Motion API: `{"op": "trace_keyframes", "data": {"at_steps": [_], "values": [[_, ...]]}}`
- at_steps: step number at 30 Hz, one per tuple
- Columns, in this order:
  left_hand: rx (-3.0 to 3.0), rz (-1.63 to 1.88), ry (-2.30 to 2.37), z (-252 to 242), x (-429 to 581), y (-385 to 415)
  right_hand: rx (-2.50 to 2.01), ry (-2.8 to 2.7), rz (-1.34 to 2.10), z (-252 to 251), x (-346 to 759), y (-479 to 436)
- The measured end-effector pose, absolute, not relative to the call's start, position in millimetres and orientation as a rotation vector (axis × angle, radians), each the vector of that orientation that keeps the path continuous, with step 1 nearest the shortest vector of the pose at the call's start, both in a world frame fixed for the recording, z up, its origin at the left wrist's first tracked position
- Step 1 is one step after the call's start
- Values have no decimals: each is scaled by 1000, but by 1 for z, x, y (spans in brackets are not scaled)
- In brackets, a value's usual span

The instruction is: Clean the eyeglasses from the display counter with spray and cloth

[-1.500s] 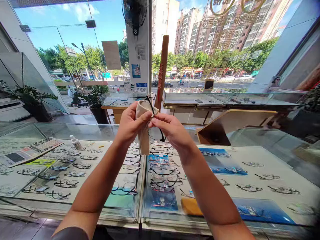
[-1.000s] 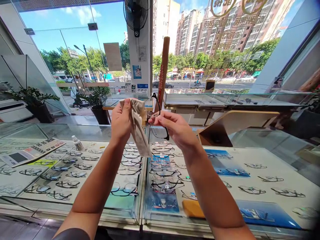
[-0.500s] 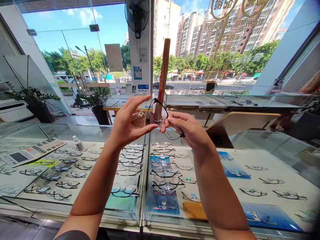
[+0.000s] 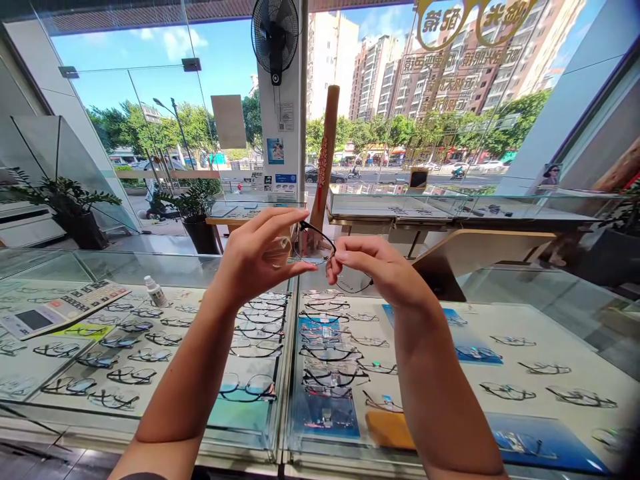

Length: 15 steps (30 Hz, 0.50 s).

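A pair of eyeglasses [image 4: 327, 235] with a thin black upper rim is held up in front of me, tilted down to the right. My right hand [image 4: 373, 263] pinches it near the bridge, thumb against fingers, and partly covers the far lens. Curved like a C, my left hand [image 4: 260, 247] spans the other lens, its index fingertip at the upper corner and its thumb at the lower edge. A pale, see-through shape shows behind the left palm; I cannot make out what it is.
Below my hands, glass display cases [image 4: 283, 400] hold many eyeglass frames. A calculator [image 4: 65, 308], a small white bottle [image 4: 155, 291] and an orange case [image 4: 389, 430] lie about. Beyond are a slanted wooden-edged board [image 4: 480, 250], potted plants [image 4: 197, 213] and a wall fan [image 4: 275, 40].
Both hands and the eyeglasses sit slightly lower in view. The eyeglasses have tipped, so the lenses look narrower. The view has shifted a little.
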<state>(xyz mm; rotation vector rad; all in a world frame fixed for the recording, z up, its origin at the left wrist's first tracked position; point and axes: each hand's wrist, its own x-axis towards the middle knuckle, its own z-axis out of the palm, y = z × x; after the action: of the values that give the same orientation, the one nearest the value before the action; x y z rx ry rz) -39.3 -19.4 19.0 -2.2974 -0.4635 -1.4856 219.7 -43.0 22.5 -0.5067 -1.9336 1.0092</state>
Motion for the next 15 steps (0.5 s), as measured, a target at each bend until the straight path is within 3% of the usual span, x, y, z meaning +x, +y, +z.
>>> {"op": "trace_keyframes", "data": {"at_steps": [7, 15], "values": [[-2333, -1686, -679, 20, -34, -25, -684, -1919, 573, 20, 217, -55], [-1953, -1984, -769, 15, -34, -26, -742, -1570, 1, 12, 213, -54]]}}
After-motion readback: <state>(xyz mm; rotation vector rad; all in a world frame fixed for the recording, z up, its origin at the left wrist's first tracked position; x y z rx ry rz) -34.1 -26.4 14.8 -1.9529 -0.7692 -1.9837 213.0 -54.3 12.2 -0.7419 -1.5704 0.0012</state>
